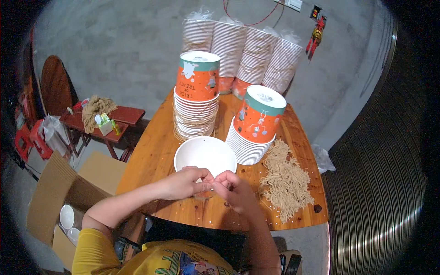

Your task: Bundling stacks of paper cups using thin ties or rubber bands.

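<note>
A white paper bucket [205, 153] stands near the table's front edge, its open mouth tilted toward me. Over its near rim, my left hand [185, 182] and my right hand [234, 192] meet with fingertips pinched together. Whatever lies between the fingertips is too small to make out. Behind the bucket rises an upside-down stack of orange-and-green printed buckets [198, 80], with tan cords [196, 130] looped round its lower rims. A second inverted stack [259, 121] leans to the right of the bucket. Loose tan cords [288, 183] lie heaped beside my right hand.
Several plastic-wrapped bucket stacks [228, 48] line the wooden table's [160, 137] far end against the grey wall. At left, a cardboard box [50, 197] holds white buckets [67, 217]. Beyond it stands a red bench [126, 114] with a tan cord bundle [97, 111]. A ribbed shutter [385, 183] borders the right.
</note>
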A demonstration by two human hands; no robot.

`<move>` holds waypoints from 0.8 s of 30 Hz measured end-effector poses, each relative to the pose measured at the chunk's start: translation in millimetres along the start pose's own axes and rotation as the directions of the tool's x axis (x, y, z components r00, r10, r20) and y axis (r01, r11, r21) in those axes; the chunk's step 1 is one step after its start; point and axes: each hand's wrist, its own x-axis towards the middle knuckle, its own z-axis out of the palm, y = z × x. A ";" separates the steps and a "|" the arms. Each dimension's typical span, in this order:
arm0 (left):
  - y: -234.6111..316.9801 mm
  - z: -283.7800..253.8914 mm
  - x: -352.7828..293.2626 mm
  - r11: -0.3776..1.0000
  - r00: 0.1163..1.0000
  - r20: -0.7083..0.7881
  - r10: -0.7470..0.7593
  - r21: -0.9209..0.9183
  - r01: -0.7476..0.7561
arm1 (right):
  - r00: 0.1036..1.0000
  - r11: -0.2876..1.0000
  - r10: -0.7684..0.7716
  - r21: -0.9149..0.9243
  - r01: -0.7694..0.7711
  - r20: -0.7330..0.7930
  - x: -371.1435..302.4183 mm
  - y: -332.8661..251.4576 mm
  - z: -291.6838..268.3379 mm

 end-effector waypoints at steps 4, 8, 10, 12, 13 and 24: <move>7.1 0.7 1.0 0.958 0.993 0.023 -0.118 -0.259 0.120 | 0.997 0.988 -0.063 -0.141 0.058 -0.037 1.3 1.1 -4.6; -6.4 4.1 5.8 0.947 0.989 -0.015 -0.144 -0.294 0.133 | 0.994 0.989 -0.079 -0.131 0.068 -0.079 -4.0 0.0 -11.1; -11.8 6.9 10.1 0.947 0.994 -0.044 -0.096 -0.312 0.078 | 0.994 0.974 -0.095 -0.210 0.081 -0.062 -6.9 -3.0 -14.6; -13.0 8.4 13.4 0.945 0.996 -0.075 -0.047 -0.327 0.020 | 0.999 0.977 -0.043 -0.209 0.042 -0.002 -8.4 -9.2 -17.5; -12.3 9.3 15.2 0.933 0.995 -0.086 -0.044 -0.359 0.010 | 0.998 0.978 0.013 -0.207 -0.001 0.061 -8.5 -11.4 -18.8; 1.9 1.1 20.2 0.933 0.983 0.070 -0.171 -0.308 0.184 | 0.972 0.939 -0.208 -0.256 0.231 0.113 4.2 -28.3 -26.1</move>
